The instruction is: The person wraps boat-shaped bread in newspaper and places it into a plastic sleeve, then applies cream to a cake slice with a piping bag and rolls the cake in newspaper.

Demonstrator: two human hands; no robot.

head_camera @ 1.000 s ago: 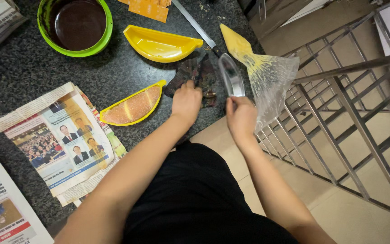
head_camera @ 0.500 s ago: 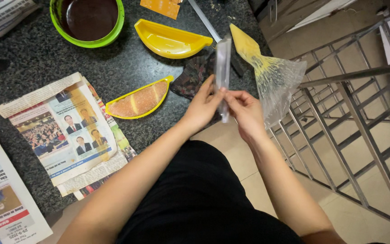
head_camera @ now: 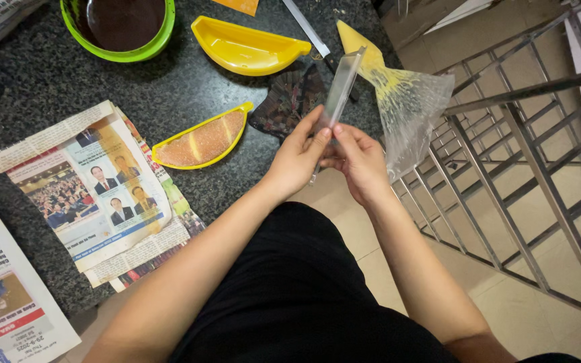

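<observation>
Both hands meet just off the near edge of the dark speckled desk [head_camera: 55,87], holding a long, narrow clear plastic strip [head_camera: 341,84] that rises tilted away from the person. The left hand [head_camera: 297,158] has its grip clamped on the strip's lower end, fingertips [head_camera: 323,134] pressed to it; the right hand [head_camera: 358,161] closes its grip on the same end from the other side, the two hands touching. Behind the strip, on the desk's right corner, lies a clear plastic bag [head_camera: 411,111] with a yellow wedge-shaped piece [head_camera: 356,42] at its far end; the bag hangs over the desk edge toward a grey metal railing [head_camera: 526,134], which stands near on the right and bounds that side. Just beyond the left hand sits a dark patterned cloth piece [head_camera: 289,97], and left of it a yellow crescent-shaped mould [head_camera: 200,140] filled with a pale orange grainy mass. Farther back rests an empty yellow crescent-shaped tray [head_camera: 247,48], with a metal blade [head_camera: 307,28] lying slantwise beside it, its tip running under the strip. A green bowl [head_camera: 119,30] of dark brown stuff stands at the far left corner. Sheets of newspaper [head_camera: 82,195] cover the desk's near left part and overhang its edge. The room near the hands is over the person's black-clad lap [head_camera: 290,296] and the tiled floor [head_camera: 519,316] below, between desk edge and railing.
</observation>
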